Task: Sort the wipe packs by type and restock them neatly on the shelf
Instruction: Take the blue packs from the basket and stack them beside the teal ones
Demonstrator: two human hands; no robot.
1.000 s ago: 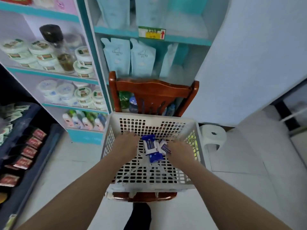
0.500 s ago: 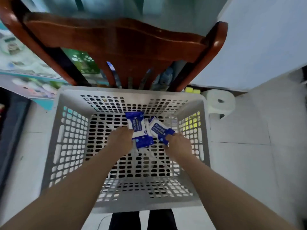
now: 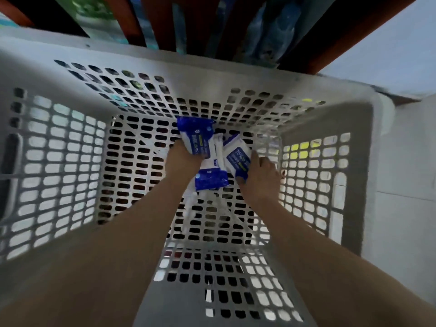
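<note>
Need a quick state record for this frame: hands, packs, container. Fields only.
container: white perforated basket, wooden chair back behind it
left hand: deep inside the basket, holds left wipe pack; fingers hidden behind the pack
right hand: deep inside the basket, holds right wipe pack, thumb on top
middle wipe pack: between the two hands; which hand holds it is unclear
pack look: all three blue and white, print blurred
stage: packs not yet lifted out of the basket
</note>
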